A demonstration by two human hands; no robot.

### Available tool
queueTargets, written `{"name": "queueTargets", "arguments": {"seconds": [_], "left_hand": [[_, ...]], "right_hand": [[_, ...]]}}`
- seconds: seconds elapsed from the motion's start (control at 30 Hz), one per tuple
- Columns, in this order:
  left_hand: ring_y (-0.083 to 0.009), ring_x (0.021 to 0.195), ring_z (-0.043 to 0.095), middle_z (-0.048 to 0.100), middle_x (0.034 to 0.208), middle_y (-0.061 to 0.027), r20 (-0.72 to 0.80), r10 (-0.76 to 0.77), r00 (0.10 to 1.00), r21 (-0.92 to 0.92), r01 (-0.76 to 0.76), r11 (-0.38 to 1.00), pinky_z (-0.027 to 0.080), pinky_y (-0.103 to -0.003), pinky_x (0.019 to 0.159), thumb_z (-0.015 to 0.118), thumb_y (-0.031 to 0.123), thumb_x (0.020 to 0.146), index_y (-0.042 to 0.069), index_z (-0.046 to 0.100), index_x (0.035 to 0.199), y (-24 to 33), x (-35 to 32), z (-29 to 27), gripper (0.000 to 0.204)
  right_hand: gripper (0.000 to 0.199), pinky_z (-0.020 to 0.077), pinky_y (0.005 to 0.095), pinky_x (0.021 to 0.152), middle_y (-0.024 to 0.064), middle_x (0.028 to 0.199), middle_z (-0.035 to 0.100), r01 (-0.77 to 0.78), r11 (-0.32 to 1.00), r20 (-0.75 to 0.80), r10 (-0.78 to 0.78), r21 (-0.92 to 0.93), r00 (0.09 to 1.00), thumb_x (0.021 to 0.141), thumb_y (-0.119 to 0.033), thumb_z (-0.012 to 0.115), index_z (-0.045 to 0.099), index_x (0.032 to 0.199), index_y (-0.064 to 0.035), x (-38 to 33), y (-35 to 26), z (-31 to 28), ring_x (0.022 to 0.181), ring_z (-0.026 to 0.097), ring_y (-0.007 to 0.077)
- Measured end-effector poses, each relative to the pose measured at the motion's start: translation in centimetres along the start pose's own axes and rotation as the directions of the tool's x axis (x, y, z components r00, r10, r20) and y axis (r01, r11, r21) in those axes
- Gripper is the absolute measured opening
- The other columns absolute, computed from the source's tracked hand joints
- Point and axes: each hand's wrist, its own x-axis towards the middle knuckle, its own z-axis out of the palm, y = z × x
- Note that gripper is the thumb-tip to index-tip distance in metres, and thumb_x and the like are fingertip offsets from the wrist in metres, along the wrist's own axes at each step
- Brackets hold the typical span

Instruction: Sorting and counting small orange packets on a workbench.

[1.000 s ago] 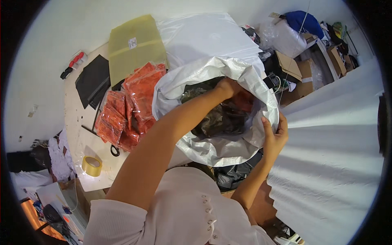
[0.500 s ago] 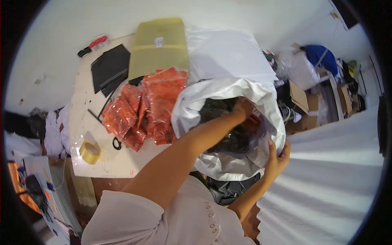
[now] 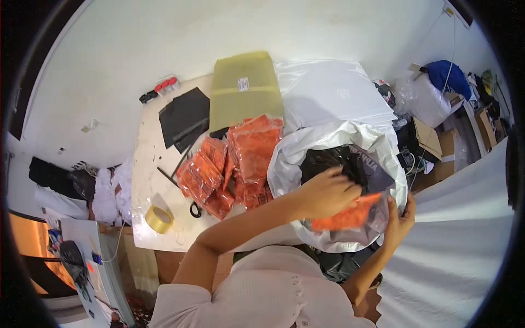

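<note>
Orange packet (image 3: 349, 216), blurred, gripped in left hand (image 3: 331, 192) at the mouth of the white sack (image 3: 283, 164), dark packages (image 3: 325, 159) inside. Right hand (image 3: 401, 220) closed on the sack's right rim. More orange packets (image 3: 252, 150) piled on the table (image 3: 149, 134), left of the sack.

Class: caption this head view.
Left hand at an orange packet in a white sack's mouth, right hand at the rim.

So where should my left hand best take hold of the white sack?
Probably the near-left rim of the white sack, pinched inside and out, coming from your own side: the mouth stands open with a loose, crumpled edge. Orange packets crowd its left side, and your right hand holds the right rim.
</note>
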Motion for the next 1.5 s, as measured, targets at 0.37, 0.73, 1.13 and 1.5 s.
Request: {"name": "queueTargets", "arguments": {"seconds": [0.37, 0.73, 1.13, 1.5], "left_hand": [[-0.0132, 0.099, 0.05, 0.054, 0.11, -0.0073, -0.68, -0.695, 0.234, -0.534, 0.492, 0.688, 0.041, -0.027, 0.087, 0.05, 0.025, 0.094, 0.002, 0.042, 0.124, -2.5, -19.2, -8.2, 0.039], [-0.0371, 0.118, 0.039, 0.034, 0.133, -0.0255, -0.285, -0.893, 0.347, -0.686, 0.577, 0.443, 0.034, -0.042, 0.097, 0.063, 0.028, 0.084, -0.003, 0.007, 0.141, 0.0, -12.1, -2.3, 0.086], [-0.0409, 0.092, 0.058, 0.054, 0.106, -0.031, -0.173, -0.909, 0.38, -0.372, 0.829, 0.417, 0.046, -0.044, 0.077, 0.064, 0.013, 0.074, -0.004, 0.004, 0.139, 4.6, -9.1, 2.4, 0.09], [-0.0411, 0.104, 0.055, 0.047, 0.122, -0.0297, -0.26, -0.777, 0.573, -0.447, 0.642, 0.623, 0.047, -0.04, 0.083, 0.066, 0.013, 0.073, -0.003, 0.005, 0.14, 3.2, -8.8, 2.8, 0.092]], "right_hand": [[0.041, 0.0392, 0.0275, 0.09, 0.0098, 0.109, 0.056, -0.005, 0.996, 0.084, 0.013, -0.089, 0.996, 0.082, -0.014, 0.067, 0.052, 0.116, 0.0027, -0.4, -0.9, -0.9, 0.098, 0.051, 0.0158], [0.004, 0.045, 0.0362, 0.084, 0.0148, 0.094, 0.06, 0.489, 0.865, 0.664, -0.43, 0.111, 0.611, 0.071, 0.0, 0.055, 0.056, 0.075, -0.0026, -0.4, -11.0, 4.8, 0.092, 0.057, 0.031], [0.038, 0.016, 0.0607, 0.105, 0.0083, 0.144, 0.031, 0.798, 0.305, 0.822, -0.073, -0.52, 0.564, 0.086, -0.027, 0.049, 0.056, 0.123, -0.023, -0.1, 7.7, 18.1, 0.134, 0.025, 0.0326], [0.032, 0.0164, 0.0502, 0.11, 0.011, 0.132, 0.043, 0.755, 0.468, 0.872, 0.078, -0.46, 0.483, 0.079, -0.015, 0.056, 0.064, 0.11, -0.0193, 5.6, 6.1, 16.3, 0.13, 0.028, 0.0346]]}}
